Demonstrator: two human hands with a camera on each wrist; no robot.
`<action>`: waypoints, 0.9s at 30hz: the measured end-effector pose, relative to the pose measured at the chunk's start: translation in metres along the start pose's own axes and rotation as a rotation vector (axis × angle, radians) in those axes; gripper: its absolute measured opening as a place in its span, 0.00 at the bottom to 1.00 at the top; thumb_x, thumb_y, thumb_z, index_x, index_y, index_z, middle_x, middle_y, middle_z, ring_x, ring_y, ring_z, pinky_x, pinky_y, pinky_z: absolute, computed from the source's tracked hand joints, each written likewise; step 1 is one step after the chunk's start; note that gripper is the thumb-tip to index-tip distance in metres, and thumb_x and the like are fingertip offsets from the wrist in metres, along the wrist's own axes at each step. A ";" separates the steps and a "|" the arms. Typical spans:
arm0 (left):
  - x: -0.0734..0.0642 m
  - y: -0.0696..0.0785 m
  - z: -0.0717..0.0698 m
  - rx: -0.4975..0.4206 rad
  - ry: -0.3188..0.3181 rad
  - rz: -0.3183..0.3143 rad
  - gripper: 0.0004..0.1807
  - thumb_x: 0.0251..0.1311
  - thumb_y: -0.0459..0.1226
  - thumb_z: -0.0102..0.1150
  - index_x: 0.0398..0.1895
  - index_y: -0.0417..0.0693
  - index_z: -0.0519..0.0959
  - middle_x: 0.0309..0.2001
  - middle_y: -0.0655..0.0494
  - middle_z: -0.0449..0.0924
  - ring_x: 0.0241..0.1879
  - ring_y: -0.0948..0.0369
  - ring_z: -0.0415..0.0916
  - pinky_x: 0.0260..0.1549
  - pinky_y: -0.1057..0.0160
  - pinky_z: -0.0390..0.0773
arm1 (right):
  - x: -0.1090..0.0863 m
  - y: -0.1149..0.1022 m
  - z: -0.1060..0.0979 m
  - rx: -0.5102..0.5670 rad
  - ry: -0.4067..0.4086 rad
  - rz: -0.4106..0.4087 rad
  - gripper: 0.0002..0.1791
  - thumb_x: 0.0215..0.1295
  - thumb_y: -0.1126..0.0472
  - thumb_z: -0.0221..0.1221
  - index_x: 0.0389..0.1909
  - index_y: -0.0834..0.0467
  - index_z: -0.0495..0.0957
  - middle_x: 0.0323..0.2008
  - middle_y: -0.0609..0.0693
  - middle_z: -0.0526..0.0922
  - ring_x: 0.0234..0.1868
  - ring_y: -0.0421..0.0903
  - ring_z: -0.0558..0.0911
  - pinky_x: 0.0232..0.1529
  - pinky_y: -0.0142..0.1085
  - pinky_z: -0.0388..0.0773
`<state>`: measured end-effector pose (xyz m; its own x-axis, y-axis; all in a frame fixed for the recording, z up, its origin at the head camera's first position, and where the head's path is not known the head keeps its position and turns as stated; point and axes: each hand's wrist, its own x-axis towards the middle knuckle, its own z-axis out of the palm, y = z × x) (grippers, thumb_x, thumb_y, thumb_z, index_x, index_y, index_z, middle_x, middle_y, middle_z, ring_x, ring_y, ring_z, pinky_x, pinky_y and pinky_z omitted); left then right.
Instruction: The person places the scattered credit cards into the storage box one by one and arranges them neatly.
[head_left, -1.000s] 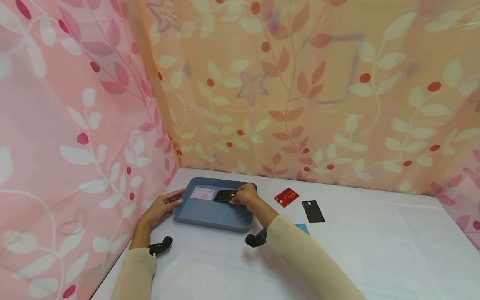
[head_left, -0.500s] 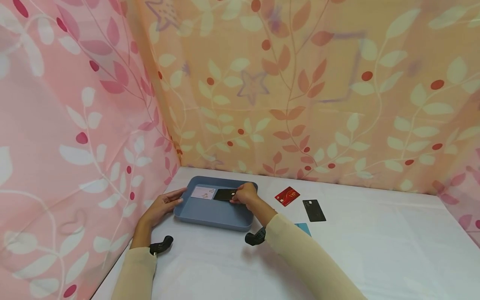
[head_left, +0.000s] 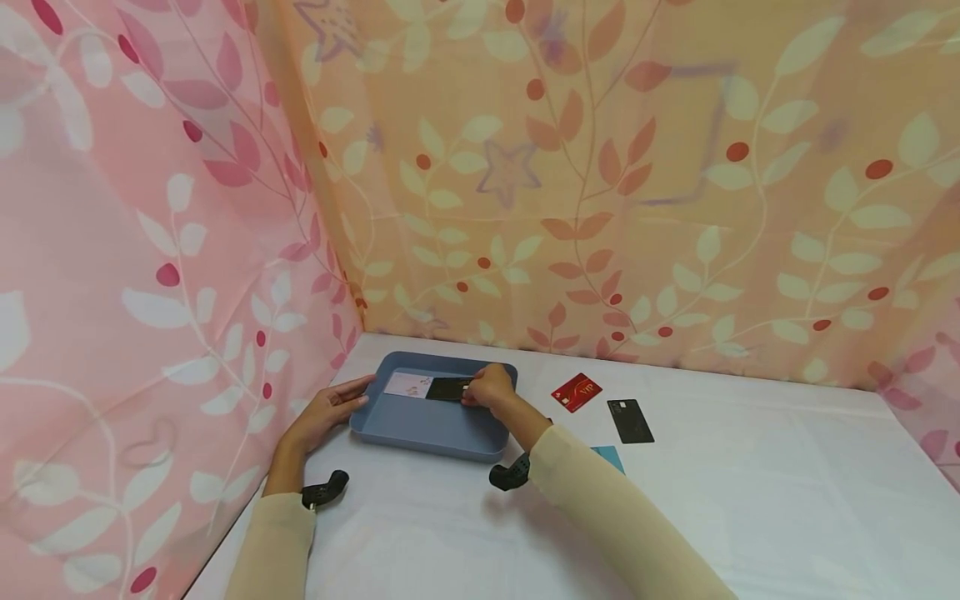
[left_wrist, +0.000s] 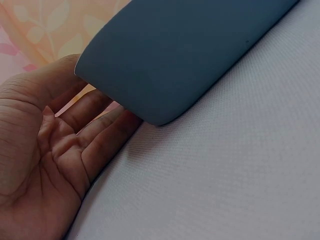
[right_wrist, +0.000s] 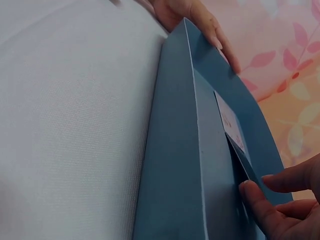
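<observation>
A blue-grey shallow tray (head_left: pixel 427 427) sits at the left of the white table. Inside it, along the far side, lies a pale pink-white card (head_left: pixel 407 384) with a small print. My right hand (head_left: pixel 491 390) pinches a black card (head_left: pixel 447 389) by its right end, next to the pale card. In the right wrist view the black card stands tilted, with one edge raised off the tray floor, between thumb and fingers (right_wrist: pixel 257 197). My left hand (head_left: pixel 326 417) touches the tray's left end, its fingers fairly straight along the outer wall and rim.
Right of the tray lie a red VIP card (head_left: pixel 577 392) and another black card (head_left: pixel 631 421). A light blue card (head_left: pixel 609 457) is partly hidden behind my right sleeve (head_left: pixel 600 500). Patterned cloth walls (head_left: pixel 525 275) stand at the back and left.
The black card and right hand have shifted only slightly, with the card now close against the pale one. The left hand stays at the tray's end.
</observation>
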<state>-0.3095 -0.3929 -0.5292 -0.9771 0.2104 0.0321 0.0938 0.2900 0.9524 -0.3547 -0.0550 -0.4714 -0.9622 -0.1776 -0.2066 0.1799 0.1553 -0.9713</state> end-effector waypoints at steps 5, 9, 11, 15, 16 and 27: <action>0.002 0.002 0.001 -0.012 -0.006 -0.012 0.30 0.73 0.42 0.58 0.76 0.50 0.67 0.76 0.49 0.62 0.77 0.48 0.53 0.68 0.46 0.61 | -0.004 -0.003 0.000 -0.064 0.045 0.002 0.17 0.56 0.78 0.63 0.48 0.77 0.77 0.38 0.65 0.84 0.33 0.55 0.90 0.34 0.36 0.87; 0.001 0.005 0.001 -0.018 -0.003 -0.008 0.31 0.72 0.43 0.59 0.76 0.50 0.67 0.76 0.49 0.61 0.77 0.47 0.54 0.68 0.45 0.61 | -0.006 -0.007 0.000 -0.153 0.084 0.019 0.08 0.59 0.71 0.63 0.37 0.71 0.79 0.40 0.64 0.84 0.35 0.55 0.90 0.37 0.38 0.87; 0.001 0.007 0.002 -0.014 0.001 -0.004 0.31 0.72 0.43 0.59 0.76 0.49 0.67 0.76 0.49 0.62 0.77 0.47 0.54 0.68 0.45 0.62 | -0.007 -0.009 0.001 -0.179 0.095 0.026 0.08 0.59 0.69 0.63 0.37 0.70 0.79 0.41 0.63 0.84 0.35 0.55 0.90 0.38 0.39 0.87; -0.001 0.008 0.003 -0.011 0.000 -0.008 0.31 0.72 0.42 0.59 0.76 0.48 0.66 0.76 0.48 0.61 0.77 0.47 0.54 0.68 0.46 0.62 | -0.009 -0.010 0.001 -0.232 0.106 0.045 0.10 0.61 0.66 0.64 0.39 0.69 0.79 0.40 0.63 0.85 0.33 0.53 0.90 0.38 0.38 0.87; -0.001 0.008 0.003 -0.011 -0.002 -0.009 0.31 0.72 0.42 0.59 0.76 0.49 0.66 0.76 0.48 0.61 0.77 0.47 0.54 0.67 0.47 0.62 | -0.009 -0.010 0.001 -0.242 0.107 0.051 0.10 0.61 0.66 0.64 0.39 0.69 0.79 0.40 0.62 0.86 0.33 0.53 0.90 0.38 0.37 0.86; 0.000 0.002 0.001 0.002 -0.003 0.003 0.30 0.73 0.42 0.57 0.76 0.50 0.66 0.77 0.47 0.60 0.76 0.46 0.55 0.64 0.60 0.69 | -0.009 -0.013 0.006 -0.278 0.137 0.078 0.15 0.61 0.65 0.64 0.45 0.71 0.79 0.49 0.64 0.84 0.30 0.53 0.90 0.33 0.35 0.86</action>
<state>-0.3086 -0.3913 -0.5275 -0.9763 0.2138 0.0340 0.0970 0.2917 0.9516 -0.3474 -0.0614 -0.4580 -0.9697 -0.0248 -0.2430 0.2096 0.4261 -0.8800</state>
